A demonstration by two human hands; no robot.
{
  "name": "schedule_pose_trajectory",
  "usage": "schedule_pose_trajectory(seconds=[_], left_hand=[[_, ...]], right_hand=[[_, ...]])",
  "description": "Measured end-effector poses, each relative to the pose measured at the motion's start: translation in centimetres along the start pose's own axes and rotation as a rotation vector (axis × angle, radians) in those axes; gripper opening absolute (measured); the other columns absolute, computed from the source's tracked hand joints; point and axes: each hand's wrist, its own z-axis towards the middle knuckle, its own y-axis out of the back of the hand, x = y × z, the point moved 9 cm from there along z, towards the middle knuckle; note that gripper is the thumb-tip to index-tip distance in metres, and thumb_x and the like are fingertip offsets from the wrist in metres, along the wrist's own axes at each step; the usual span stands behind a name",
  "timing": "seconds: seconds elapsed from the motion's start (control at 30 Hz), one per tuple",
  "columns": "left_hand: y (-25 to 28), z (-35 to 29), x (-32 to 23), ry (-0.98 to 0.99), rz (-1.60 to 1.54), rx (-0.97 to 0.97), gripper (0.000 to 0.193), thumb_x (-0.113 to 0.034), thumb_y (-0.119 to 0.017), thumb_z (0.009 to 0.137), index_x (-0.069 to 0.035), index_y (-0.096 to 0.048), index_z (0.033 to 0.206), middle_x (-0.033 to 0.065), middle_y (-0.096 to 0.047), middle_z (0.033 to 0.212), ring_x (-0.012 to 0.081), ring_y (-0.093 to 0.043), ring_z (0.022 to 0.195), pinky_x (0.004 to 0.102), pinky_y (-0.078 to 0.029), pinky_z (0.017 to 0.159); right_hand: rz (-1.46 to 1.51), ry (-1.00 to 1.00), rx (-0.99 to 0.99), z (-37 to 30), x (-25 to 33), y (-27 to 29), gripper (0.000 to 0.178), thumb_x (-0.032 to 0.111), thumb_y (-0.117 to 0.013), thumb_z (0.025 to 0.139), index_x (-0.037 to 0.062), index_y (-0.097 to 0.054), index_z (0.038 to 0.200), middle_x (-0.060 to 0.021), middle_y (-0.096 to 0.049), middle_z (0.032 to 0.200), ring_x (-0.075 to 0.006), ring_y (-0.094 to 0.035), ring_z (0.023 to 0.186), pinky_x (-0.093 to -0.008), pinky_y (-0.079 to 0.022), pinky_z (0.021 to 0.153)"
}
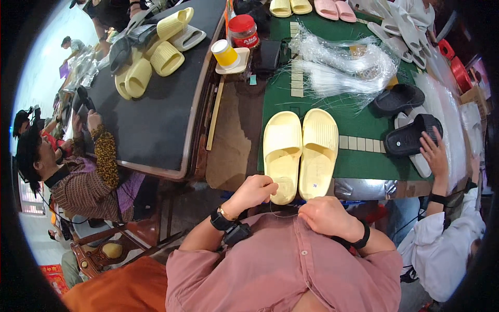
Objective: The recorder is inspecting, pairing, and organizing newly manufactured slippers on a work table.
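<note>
A pair of pale yellow slide sandals stands before me on the green tabletop, the left slide (282, 156) beside the right slide (318, 153), heels toward me. Just at the left slide's heel, my left hand (253, 191) is closed in a pinch. My right hand (331, 215) is also closed, below the right slide's heel. A thin clear plastic strand (283, 216) sags in a curve between the two hands, its ends hidden in my fingers. Past the slides lies a big loose bundle of similar clear strands (345, 70).
Black slides (413, 136) lie at the right, with a co-worker's hand (434, 153) on one. Grey slides (403, 36) are piled at the far right. A red-lidded jar (243, 31) and yellow cup (225, 53) stand left. Another person sits at the dark table (161, 109).
</note>
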Motion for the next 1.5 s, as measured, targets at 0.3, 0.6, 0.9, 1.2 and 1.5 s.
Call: schedule_pose_trajectory(seconds=[0.3,0.6,0.9,1.2,1.5], left_hand=[[3.1,2.0,-2.6,-0.223,0.125,-0.359,0.039,-0.031,-0.059,0.09,0.005,-0.064,0.075,0.0196,-0.06,0.06,0.0303,-0.064,0.055,0.0385,-0.049,0.053],[4.1,-0.4,-6.3,-0.55,0.208,-0.702,0.019,-0.018,-0.069,0.086,-0.001,-0.06,0.084,0.0147,-0.061,0.065,0.0241,-0.061,0.056,0.0323,-0.047,0.052],[10.2,5.9,-5.7,-0.41,0.242,-0.753,0.018,-0.016,-0.066,0.084,0.001,-0.066,0.091,0.0152,-0.068,0.075,0.0245,-0.067,0.069,0.0329,-0.052,0.063],[11.2,12.0,-5.9,-0.139,0.624,-0.606,0.031,-0.033,-0.066,0.077,-0.003,-0.072,0.081,0.0211,-0.069,0.085,0.0377,-0.068,0.079,0.0456,-0.055,0.069],[10.3,12.0,-6.5,-0.238,0.574,-0.737,0.017,-0.012,-0.061,0.07,0.002,-0.07,0.074,0.0226,-0.066,0.073,0.0379,-0.068,0.071,0.0453,-0.055,0.066]], right_hand=[[-0.105,-0.266,-0.184,2.4,-5.2,2.4,0.017,0.02,-0.061,0.085,0.0048,-0.066,0.078,-0.0135,-0.064,0.074,-0.034,-0.063,0.069,-0.0431,-0.051,0.061],[-0.16,-0.339,-0.447,3.7,-7.8,3.5,0.021,0.013,-0.06,0.085,0.0044,-0.061,0.103,-0.0158,-0.064,0.082,-0.0364,-0.063,0.076,-0.0452,-0.052,0.066],[0.003,-0.131,-0.649,2.1,-6.7,6.5,0.023,0.005,-0.059,0.084,0.0049,-0.063,0.107,-0.0157,-0.064,0.081,-0.0356,-0.062,0.073,-0.0428,-0.051,0.066],[0.225,-0.474,-0.696,2.9,-18.1,9.2,0.032,0.015,-0.059,0.087,-0.0005,-0.062,0.114,-0.0185,-0.066,0.105,-0.0295,-0.065,0.095,-0.0342,-0.051,0.084],[0.211,-0.521,-0.525,5.7,-24.1,7.1,0.031,0.012,-0.058,0.086,-0.0081,-0.062,0.11,-0.0179,-0.068,0.099,-0.023,-0.064,0.088,-0.0333,-0.05,0.081]])
